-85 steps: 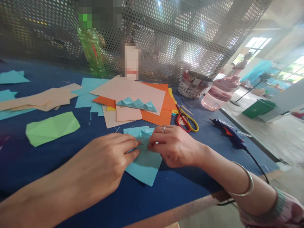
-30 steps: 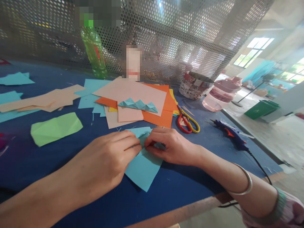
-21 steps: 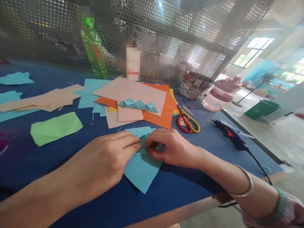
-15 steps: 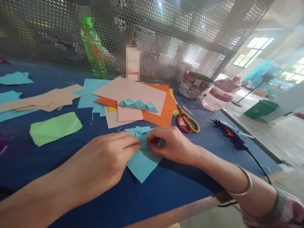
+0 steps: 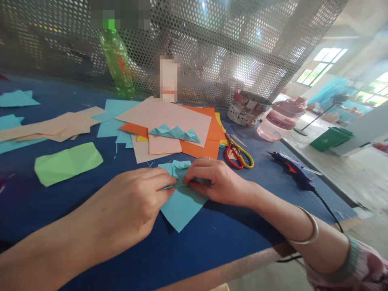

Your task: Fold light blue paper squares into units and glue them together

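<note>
Fingers of the left hand (image 5: 127, 210) and right hand (image 5: 218, 182) pressed together, pinching the folded top of a turquoise origami sheet (image 5: 182, 212) from opposite sides. Sheet between both hands, long axis running near-to-far, lower corner toward the person, flat on the blue worktop (image 5: 212, 250). Orange paper (image 5: 200, 149) just beyond the sheet; red-and-yellow scissors (image 5: 233, 157) beyond it, to the right.

Daylight pours through the windows (image 5: 321, 64) far beyond the right hand (image 5: 218, 186), glaring through the perforated metal screen (image 5: 212, 52) ahead of it. A soft shadow falls on the blue tabletop (image 5: 212, 242) below that hand; the wide lens bends the frame's edges.
</note>
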Tool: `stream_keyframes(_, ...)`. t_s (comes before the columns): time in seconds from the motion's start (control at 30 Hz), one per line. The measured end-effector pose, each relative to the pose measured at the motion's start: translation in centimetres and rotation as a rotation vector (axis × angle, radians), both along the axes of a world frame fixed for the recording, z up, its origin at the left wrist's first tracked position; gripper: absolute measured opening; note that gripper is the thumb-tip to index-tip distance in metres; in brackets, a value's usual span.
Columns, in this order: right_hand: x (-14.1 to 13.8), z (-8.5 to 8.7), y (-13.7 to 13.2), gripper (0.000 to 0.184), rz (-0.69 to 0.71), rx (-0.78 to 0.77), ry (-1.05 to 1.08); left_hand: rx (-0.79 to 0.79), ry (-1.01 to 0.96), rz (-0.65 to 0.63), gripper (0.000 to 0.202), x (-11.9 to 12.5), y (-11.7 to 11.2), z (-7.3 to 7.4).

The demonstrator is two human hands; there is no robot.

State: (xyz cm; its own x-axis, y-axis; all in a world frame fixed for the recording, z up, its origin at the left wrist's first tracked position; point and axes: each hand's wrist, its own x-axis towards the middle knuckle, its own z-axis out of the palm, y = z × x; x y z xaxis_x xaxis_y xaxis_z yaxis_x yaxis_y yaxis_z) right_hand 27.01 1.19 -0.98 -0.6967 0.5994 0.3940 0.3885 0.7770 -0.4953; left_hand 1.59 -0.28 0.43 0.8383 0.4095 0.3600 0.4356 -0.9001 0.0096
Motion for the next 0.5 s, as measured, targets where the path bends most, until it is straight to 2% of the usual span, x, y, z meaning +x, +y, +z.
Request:
stream_keyframes(0.37,0.36,0.45,0.11,0.017,0.064,-0.029,-0.063,0.024,0.007,0.002,0.042,-0.03,-0.16,0.31)
stream_keyframes(0.5,0.39,0.43,0.04,0.018,0.077,0.018,-0.086,0.033,-0.009,0.01,0.043,0.07,-0.21,0.17)
